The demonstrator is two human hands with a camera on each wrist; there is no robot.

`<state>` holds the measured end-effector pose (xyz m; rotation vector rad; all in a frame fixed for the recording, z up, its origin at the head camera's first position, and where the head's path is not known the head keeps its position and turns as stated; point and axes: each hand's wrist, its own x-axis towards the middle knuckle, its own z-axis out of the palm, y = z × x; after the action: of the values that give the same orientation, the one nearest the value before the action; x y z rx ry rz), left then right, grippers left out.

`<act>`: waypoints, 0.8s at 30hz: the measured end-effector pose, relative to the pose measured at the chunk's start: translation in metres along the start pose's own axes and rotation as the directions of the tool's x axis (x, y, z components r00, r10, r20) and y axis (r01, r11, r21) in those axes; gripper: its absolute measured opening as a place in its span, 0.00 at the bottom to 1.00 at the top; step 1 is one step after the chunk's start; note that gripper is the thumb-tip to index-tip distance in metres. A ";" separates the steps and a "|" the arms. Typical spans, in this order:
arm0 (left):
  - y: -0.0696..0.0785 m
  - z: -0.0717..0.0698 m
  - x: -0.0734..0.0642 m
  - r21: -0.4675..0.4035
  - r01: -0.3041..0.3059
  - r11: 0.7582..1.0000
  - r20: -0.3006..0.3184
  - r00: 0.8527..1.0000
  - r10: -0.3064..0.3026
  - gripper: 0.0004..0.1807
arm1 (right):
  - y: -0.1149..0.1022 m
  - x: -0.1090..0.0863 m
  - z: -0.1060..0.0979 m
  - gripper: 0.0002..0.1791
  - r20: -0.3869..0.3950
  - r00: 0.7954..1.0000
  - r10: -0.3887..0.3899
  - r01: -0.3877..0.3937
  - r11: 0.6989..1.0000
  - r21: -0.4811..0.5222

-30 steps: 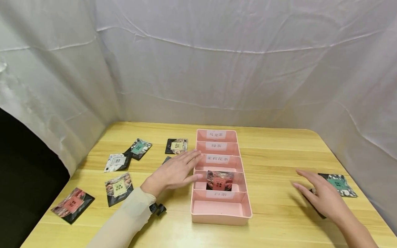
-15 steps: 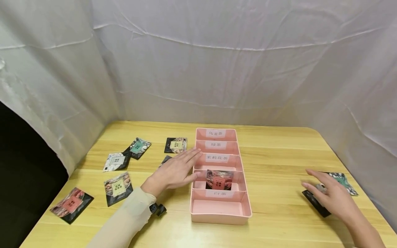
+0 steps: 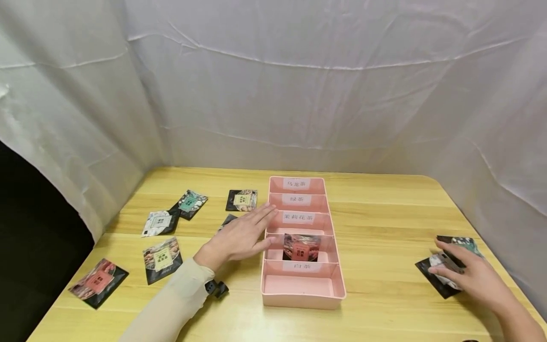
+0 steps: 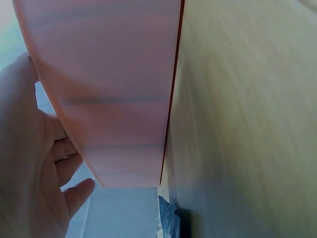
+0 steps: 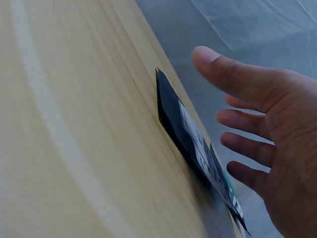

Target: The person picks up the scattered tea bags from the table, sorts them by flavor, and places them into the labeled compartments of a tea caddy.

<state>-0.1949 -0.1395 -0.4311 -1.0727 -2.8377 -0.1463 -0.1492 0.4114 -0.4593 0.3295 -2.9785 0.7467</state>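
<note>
A pink divided box (image 3: 302, 302) with paper labels stands mid-table, and my left hand (image 3: 242, 235) rests on its left rim with fingers extended. In the left wrist view the fingers (image 4: 67, 168) lie along the box's edge. A red-labelled tea sachet (image 3: 301, 248) leans in the second compartment from the front. At the right, my right hand (image 3: 474, 275) hovers over a black-and-white tea sachet (image 3: 432, 278), thumb and fingers apart. The right wrist view shows a gap between this hand (image 5: 290, 134) and the sachet. Under its fingers, a green-labelled sachet (image 3: 467, 243) is partly hidden.
Several sachets lie on the left: a red one (image 3: 99, 283), a yellow-labelled one (image 3: 163, 259), a white one (image 3: 159, 222) and a green one (image 3: 191, 203). Another yellow-labelled sachet (image 3: 241, 200) sits by the box's far left. A pale curtain (image 3: 299, 104) hangs behind the table.
My right hand has moved rightward and now stands over the black-and-white sachet, which shows more. My left hand has stayed on the box rim.
</note>
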 end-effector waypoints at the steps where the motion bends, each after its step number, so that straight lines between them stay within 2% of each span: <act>1: 0.000 0.000 0.000 0.000 0.002 1.000 -0.001 1.000 -0.002 0.41 | 0.002 0.001 -0.001 0.48 0.017 1.000 0.007 -0.007 1.000 -0.006; 4: -0.001 0.000 -0.001 -0.008 0.015 1.000 -0.002 1.000 -0.015 0.41 | 0.006 0.003 -0.003 0.49 0.070 0.997 0.031 -0.029 0.999 -0.028; 13: -0.001 -0.001 -0.001 -0.031 0.029 0.999 0.010 1.000 -0.028 0.41 | 0.011 0.003 -0.004 0.51 0.157 0.984 0.084 -0.078 0.996 -0.044; 19: 0.000 -0.001 0.000 -0.024 0.020 1.000 0.010 1.000 -0.020 0.41 | 0.011 0.003 -0.003 0.53 0.164 0.982 0.099 -0.083 0.991 -0.102; 24: 0.000 0.000 0.000 -0.009 0.007 1.000 0.016 1.000 -0.007 0.41 | 0.010 0.000 0.000 0.52 0.132 0.990 0.059 -0.042 0.990 -0.133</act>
<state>-0.1948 -0.1394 -0.4306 -1.0701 -2.8579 -0.1514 -0.1513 0.4202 -0.4645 0.3100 -3.1547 0.5515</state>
